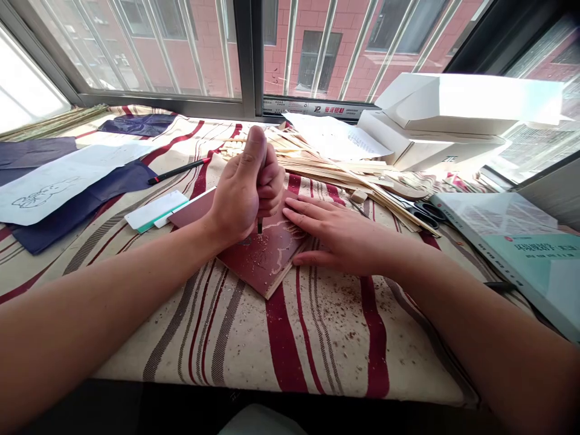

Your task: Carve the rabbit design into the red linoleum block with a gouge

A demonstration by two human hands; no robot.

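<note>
My left hand [247, 187] is closed in an upright fist, thumb on top, around a carving tool. Only the tool's narrow dark tip [260, 226] shows below the fist, its handle being hidden. The tip points down onto a reddish-brown board [256, 269] with pale carved lines on its face. My right hand [326, 232] lies flat, fingers stretched out, its fingertips on the board's right side. Small shavings are scattered over the board and on the striped cloth [335, 338] beside it.
Thin wooden strips [326, 163] lie behind my hands, near black-handled scissors [426, 212]. At right are a green-and-white book [521, 248] and an open white box [453, 142]. Left are a drawing sheet [67, 175], a black-and-red pen [176, 172] and a white-and-green item [158, 208]. Windows stand behind.
</note>
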